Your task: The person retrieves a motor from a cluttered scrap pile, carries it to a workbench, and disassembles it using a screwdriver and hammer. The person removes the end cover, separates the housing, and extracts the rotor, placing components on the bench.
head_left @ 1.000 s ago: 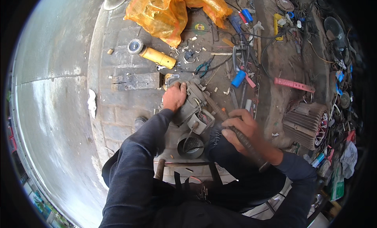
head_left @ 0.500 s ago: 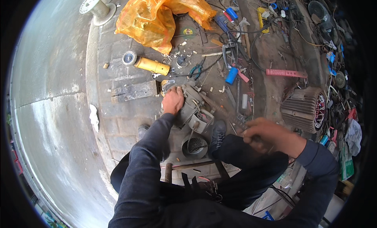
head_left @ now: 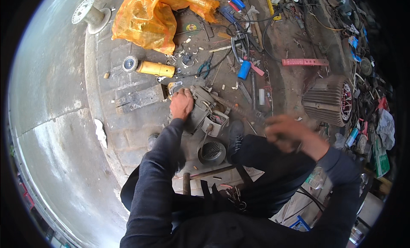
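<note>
1. An orange plastic bag (head_left: pixel 160 18) lies crumpled at the far edge of the brick floor (head_left: pixel 128 128).
2. A yellow angle grinder (head_left: pixel 149 67) lies just below the bag.
3. An empty white spool (head_left: pixel 87 14) stands left of the bag.
4. A ribbed grey motor housing (head_left: pixel 328 99) sits at the right, well apart.
5. A pink perforated strip (head_left: pixel 305 61) lies above this housing.
6. A blue cylinder (head_left: pixel 244 70) lies among scattered hand tools.

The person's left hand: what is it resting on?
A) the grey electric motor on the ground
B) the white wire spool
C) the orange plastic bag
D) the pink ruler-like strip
A: the left hand lies flat on the grey electric motor, far from the orange plastic bag.
</note>
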`<state>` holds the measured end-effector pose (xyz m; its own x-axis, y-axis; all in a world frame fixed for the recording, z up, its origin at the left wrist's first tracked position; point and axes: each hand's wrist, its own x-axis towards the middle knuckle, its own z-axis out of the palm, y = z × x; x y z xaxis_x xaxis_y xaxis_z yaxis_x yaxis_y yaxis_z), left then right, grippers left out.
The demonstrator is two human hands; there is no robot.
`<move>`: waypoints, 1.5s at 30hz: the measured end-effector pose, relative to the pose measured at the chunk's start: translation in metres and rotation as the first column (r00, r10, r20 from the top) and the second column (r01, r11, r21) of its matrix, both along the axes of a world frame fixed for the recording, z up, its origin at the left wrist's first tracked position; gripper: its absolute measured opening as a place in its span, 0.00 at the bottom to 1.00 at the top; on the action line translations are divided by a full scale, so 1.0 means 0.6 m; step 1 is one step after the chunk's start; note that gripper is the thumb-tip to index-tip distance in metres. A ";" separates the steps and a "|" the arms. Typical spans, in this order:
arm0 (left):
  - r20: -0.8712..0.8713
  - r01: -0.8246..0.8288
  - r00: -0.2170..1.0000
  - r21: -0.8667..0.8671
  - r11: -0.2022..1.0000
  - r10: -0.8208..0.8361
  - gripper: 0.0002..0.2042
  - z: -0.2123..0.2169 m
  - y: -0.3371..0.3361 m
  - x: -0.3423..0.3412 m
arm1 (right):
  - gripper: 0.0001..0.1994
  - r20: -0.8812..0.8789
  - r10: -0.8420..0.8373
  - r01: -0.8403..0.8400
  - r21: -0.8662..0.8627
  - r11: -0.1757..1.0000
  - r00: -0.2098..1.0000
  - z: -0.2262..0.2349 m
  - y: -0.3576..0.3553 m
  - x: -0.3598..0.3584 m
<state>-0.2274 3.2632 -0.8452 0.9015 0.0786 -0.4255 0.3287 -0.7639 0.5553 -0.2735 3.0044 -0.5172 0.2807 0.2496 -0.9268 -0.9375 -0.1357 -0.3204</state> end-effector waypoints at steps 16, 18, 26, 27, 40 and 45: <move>-0.009 0.013 1.000 0.031 0.999 -0.012 0.25 -0.021 0.002 0.004 | 0.22 -0.051 -0.052 0.052 -0.007 0.999 0.997 -0.048 -0.114 -0.146; -0.026 0.011 1.000 0.033 0.999 -0.010 0.25 -0.021 0.003 0.005 | 0.22 -0.026 -0.036 0.035 -0.009 0.999 0.999 -0.055 -0.117 -0.146; -0.016 0.009 1.000 0.054 0.998 -0.008 0.24 -0.021 0.001 0.004 | 0.22 0.050 -0.163 0.160 0.055 0.986 0.985 -0.129 -0.093 -0.164; -0.024 0.011 1.000 0.058 0.998 -0.009 0.24 -0.021 0.000 0.004 | 0.21 0.010 -0.117 0.117 -0.012 0.993 0.993 -0.122 -0.084 -0.157; 0.012 -0.006 1.000 0.059 0.998 0.006 0.25 -0.007 0.000 -0.001 | 0.09 -0.036 -0.202 0.203 0.044 0.978 0.979 -0.055 -0.028 -0.069; -0.072 -0.052 0.996 0.052 0.997 0.055 0.26 -0.010 0.011 -0.016 | 0.11 0.027 -0.229 0.230 -0.028 0.973 0.973 -0.039 0.042 -0.119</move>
